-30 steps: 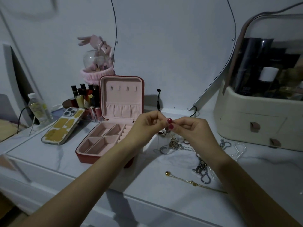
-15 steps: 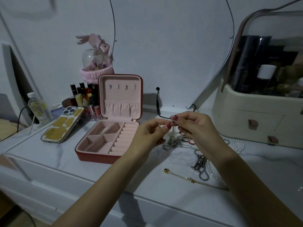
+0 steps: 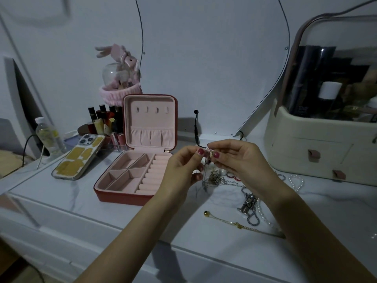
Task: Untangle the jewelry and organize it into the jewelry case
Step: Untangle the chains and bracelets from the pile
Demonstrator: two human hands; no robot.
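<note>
A red jewelry case [image 3: 122, 198] with pink lining stands open on the white tabletop, lid upright, its compartments bare. To its right, my left hand [image 3: 183, 170] and my right hand [image 3: 240, 166] meet above the table, both pinching a small piece of jewelry [image 3: 208, 152] with a thin chain hanging down from it. Beneath the hands lies a tangled pile of chains [image 3: 216, 178]. A silver chain with a charm [image 3: 249, 205], a gold chain [image 3: 234, 223] and a pearl strand [image 3: 295, 181] lie on the table to the right.
A phone [image 3: 78, 158] lies left of the case, with lipsticks [image 3: 104, 121] and a small bottle [image 3: 48, 135] behind it. A cream cosmetics organizer [image 3: 318, 144] stands at the right. A mirror leans on the back wall. The table's front edge runs below my forearms.
Both hands have shifted right and slightly up, away from the case front, still pinching the small piece together. The case's ring rolls are now uncovered.
</note>
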